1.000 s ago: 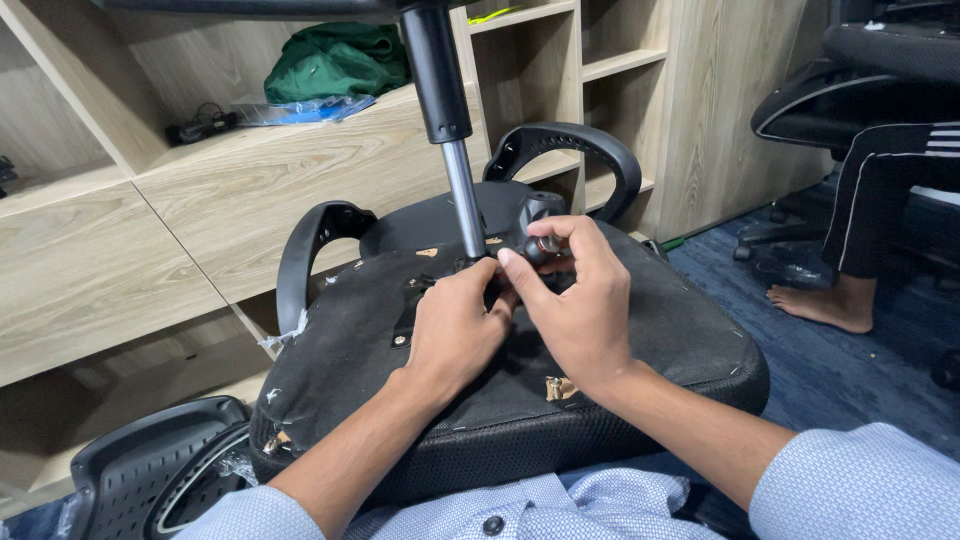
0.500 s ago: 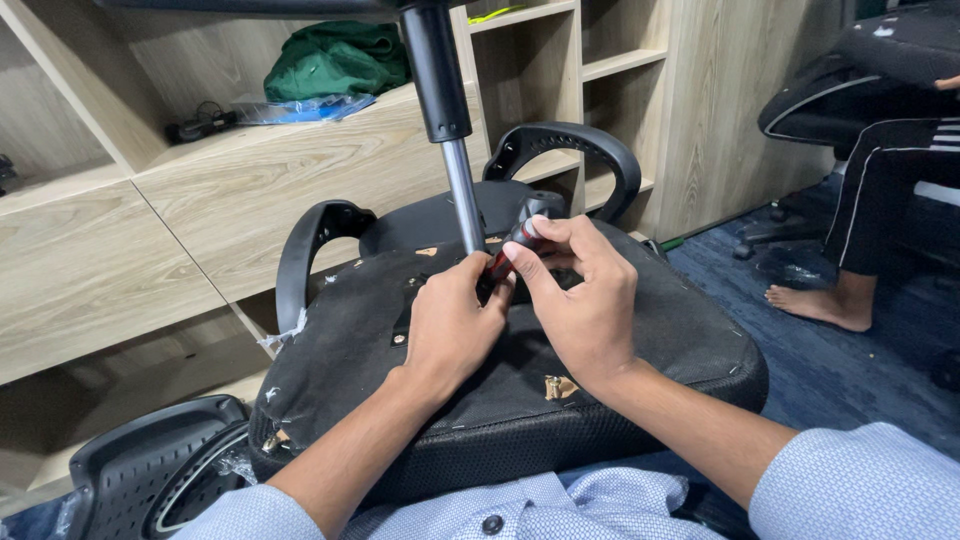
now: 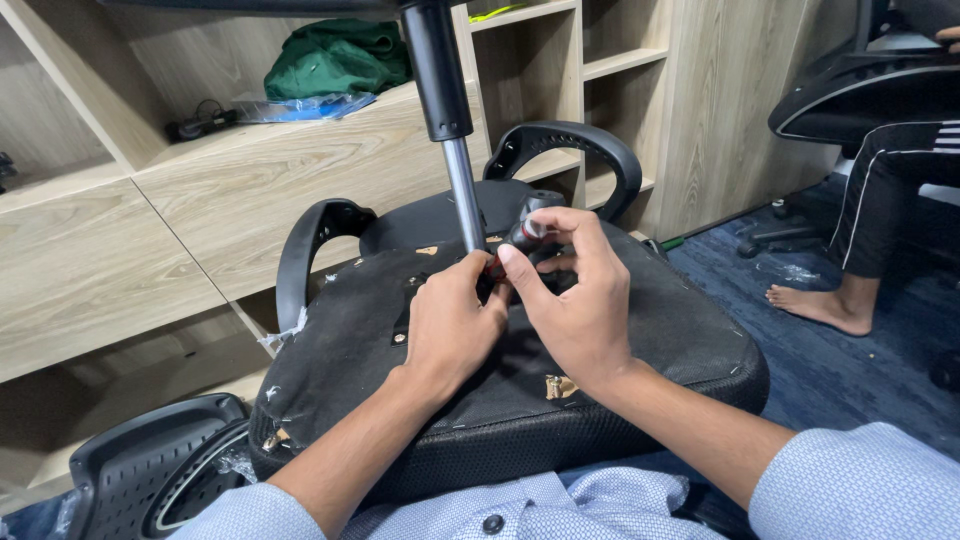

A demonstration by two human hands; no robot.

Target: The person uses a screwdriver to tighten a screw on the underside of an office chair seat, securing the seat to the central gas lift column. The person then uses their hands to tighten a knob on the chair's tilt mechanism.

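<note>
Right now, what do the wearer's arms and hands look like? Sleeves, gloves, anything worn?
Both hands are bare: left hand and right hand show no gloves, rings or watch. Forearms are uncovered. Light blue shirt sleeves sit pushed up near the elbows; the shirt front has a dark button.

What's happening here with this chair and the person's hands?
A person has an upturned office chair across their lap, its worn underside facing up and the gas-lift column rising from the middle. The right hand grips a dark screwdriver-like tool near the column's base, and the left hand presses in beside it at the same spot. Another person's leg shows at the right, beside a second chair.
</note>
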